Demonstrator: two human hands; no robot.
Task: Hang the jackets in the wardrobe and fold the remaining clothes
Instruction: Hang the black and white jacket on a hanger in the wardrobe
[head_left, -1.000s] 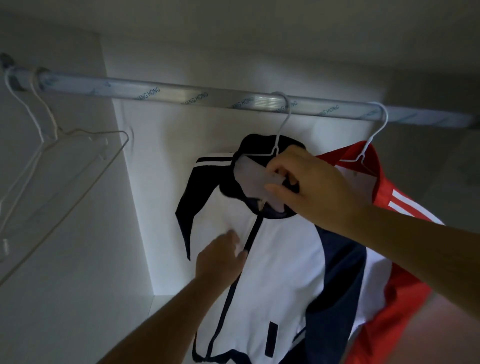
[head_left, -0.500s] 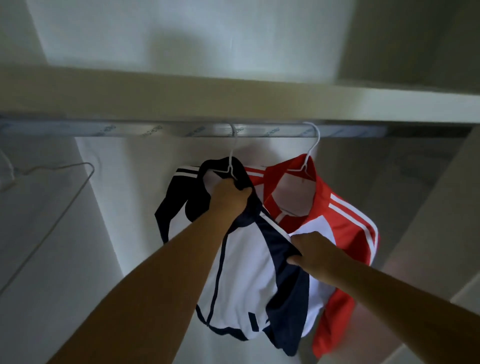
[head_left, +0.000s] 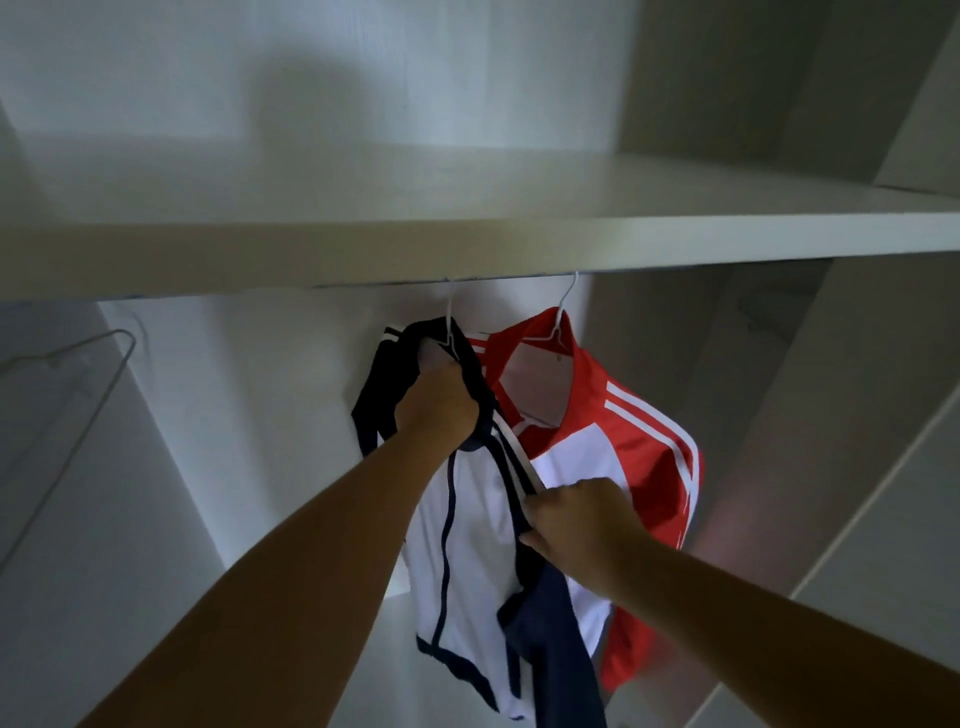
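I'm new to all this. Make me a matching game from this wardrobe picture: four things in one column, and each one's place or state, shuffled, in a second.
Things
1. navy and white jacket
2. red jacket
3. wire hanger
4. shelf

Place or state
A. far left, with nothing on it
B. runs across above the clothes
C. in the grip of the left hand at the collar and the right hand lower down
D. hangs furthest right

Pairs: 1-C, 2-D, 3-A, 4-B
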